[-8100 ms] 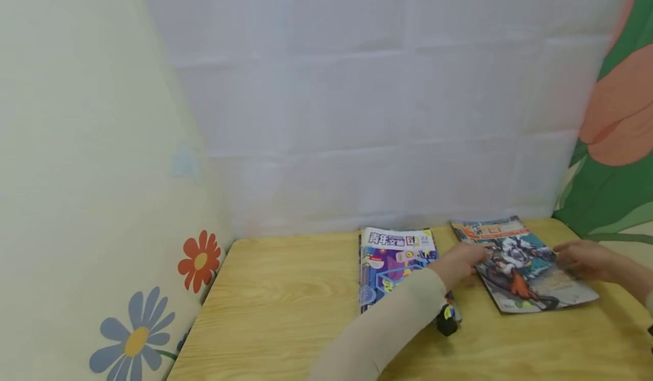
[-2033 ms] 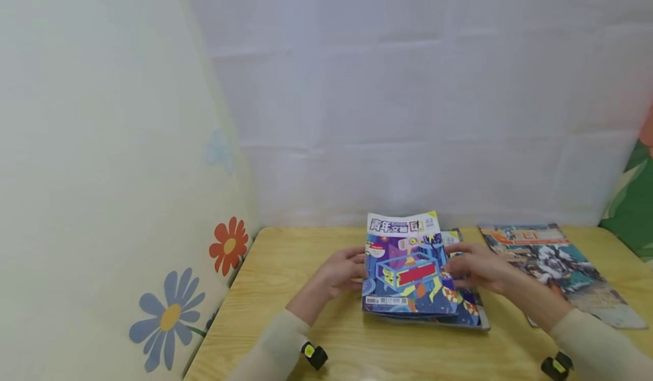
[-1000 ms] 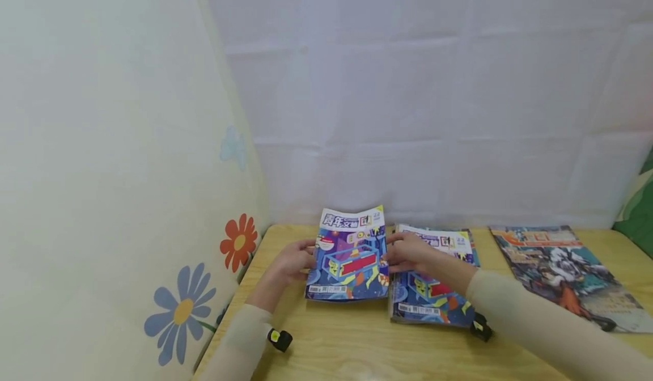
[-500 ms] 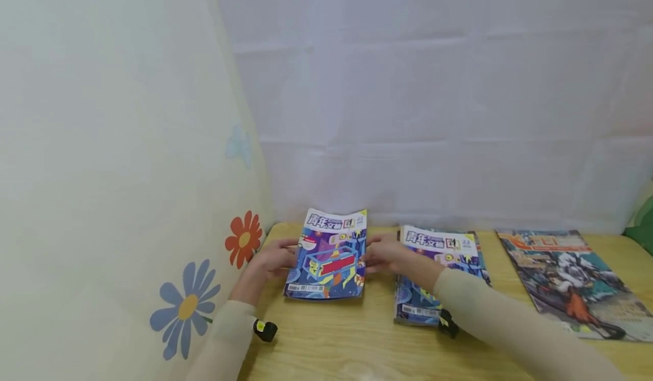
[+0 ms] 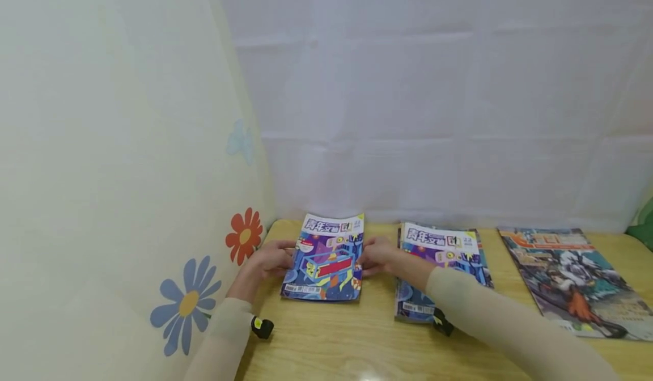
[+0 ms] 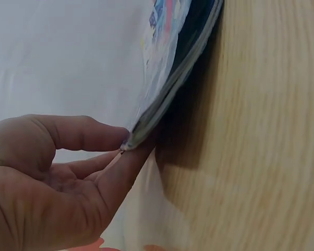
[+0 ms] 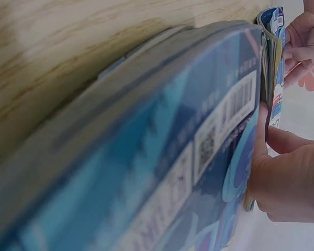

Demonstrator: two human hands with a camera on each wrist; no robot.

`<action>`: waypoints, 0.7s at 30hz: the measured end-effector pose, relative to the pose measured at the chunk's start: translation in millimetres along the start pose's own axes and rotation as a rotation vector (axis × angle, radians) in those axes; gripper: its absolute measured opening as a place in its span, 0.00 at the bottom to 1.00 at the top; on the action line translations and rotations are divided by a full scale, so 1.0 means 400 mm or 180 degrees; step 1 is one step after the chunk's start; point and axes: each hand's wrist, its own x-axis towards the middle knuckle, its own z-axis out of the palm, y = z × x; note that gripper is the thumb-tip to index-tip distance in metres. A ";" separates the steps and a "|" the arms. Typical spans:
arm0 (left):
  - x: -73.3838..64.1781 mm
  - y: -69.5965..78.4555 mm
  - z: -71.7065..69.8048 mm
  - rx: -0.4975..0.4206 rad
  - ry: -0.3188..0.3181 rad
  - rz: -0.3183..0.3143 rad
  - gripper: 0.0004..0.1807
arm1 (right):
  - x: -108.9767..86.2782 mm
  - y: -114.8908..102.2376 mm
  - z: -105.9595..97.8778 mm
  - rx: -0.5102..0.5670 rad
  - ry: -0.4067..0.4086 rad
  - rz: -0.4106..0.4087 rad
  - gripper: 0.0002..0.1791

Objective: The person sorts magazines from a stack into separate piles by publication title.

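Glossy purple-and-blue paper magazine (image 5: 326,265) with white title band, lower centre of the frame, over the yellowish wooden tabletop (image 5: 316,341); left hand (image 5: 275,258) and right hand (image 5: 380,256), nearly closed, pinch its opposite side edges between thumb and fingers.

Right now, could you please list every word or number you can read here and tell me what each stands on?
"青年文摘": on the held magazine and on the stack's top cover.
"22": top right of both.
Too stylised or blurred: the orange title on the right magazine.
Too small or blurred: remaining print, including by the barcodes.
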 end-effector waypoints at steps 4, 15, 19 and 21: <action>-0.002 0.005 0.000 0.0305 0.0010 0.0123 0.32 | 0.002 0.002 -0.001 -0.0030 -0.0009 0.0006 0.25; -0.016 0.030 0.002 0.0927 0.0301 0.0167 0.29 | -0.023 -0.019 -0.020 -0.0527 -0.0292 -0.0147 0.13; -0.032 0.044 0.000 0.1007 0.0419 0.0176 0.29 | -0.043 -0.035 -0.029 -0.0937 -0.0294 -0.0376 0.20; -0.043 0.052 0.000 0.1012 0.0416 0.0263 0.29 | -0.057 -0.043 -0.034 -0.1099 -0.0275 -0.0543 0.23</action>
